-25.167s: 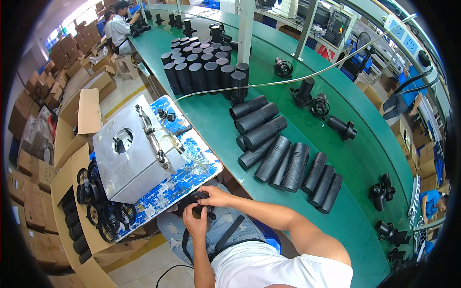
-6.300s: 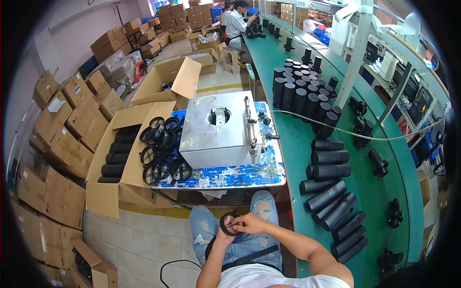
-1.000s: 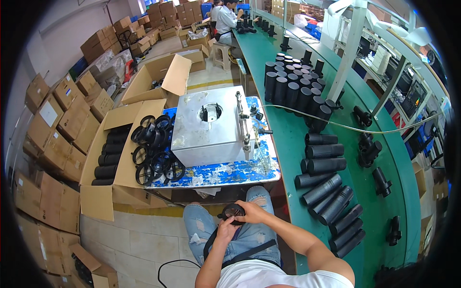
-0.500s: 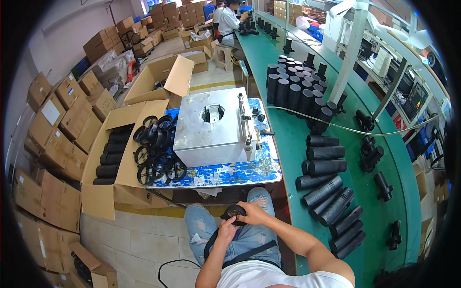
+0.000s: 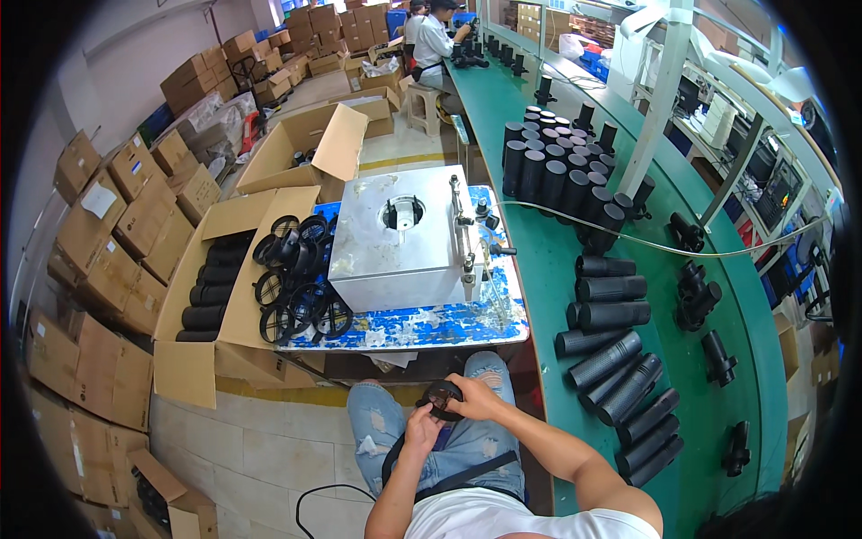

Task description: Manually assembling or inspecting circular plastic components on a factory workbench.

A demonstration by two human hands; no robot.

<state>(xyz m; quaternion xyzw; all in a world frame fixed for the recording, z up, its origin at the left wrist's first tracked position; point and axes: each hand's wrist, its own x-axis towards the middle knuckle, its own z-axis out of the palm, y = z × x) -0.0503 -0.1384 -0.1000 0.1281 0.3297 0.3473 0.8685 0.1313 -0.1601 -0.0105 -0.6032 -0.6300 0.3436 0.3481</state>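
Note:
Above my lap, both hands hold one black ring-shaped plastic part (image 5: 435, 390), its round opening facing up at a tilt. My left hand (image 5: 421, 429) grips its near left side, thumb and fingers close together. From the right, my right hand (image 5: 479, 398) wraps round the rim with bent fingers, which hide part of the ring. Ahead of my knees, a metal box fixture (image 5: 377, 260) with a round hole in its top and a clamp along its right side stands on a worn blue-and-white table (image 5: 422, 329). Similar black ring parts (image 5: 301, 301) are heaped left of the fixture.
On the green bench (image 5: 539, 296) at my right lie several black cylinders (image 5: 612, 313), with an upright cluster (image 5: 561, 171) farther back. A cable crosses above the bench. An open carton (image 5: 184, 366) of black tubes stands left of the table. Co-workers (image 5: 437, 40) sit at the far end.
The ring part has turned in my hands, so its opening shows more. My left fingers have shifted slightly along its near edge. The whole view has moved a little.

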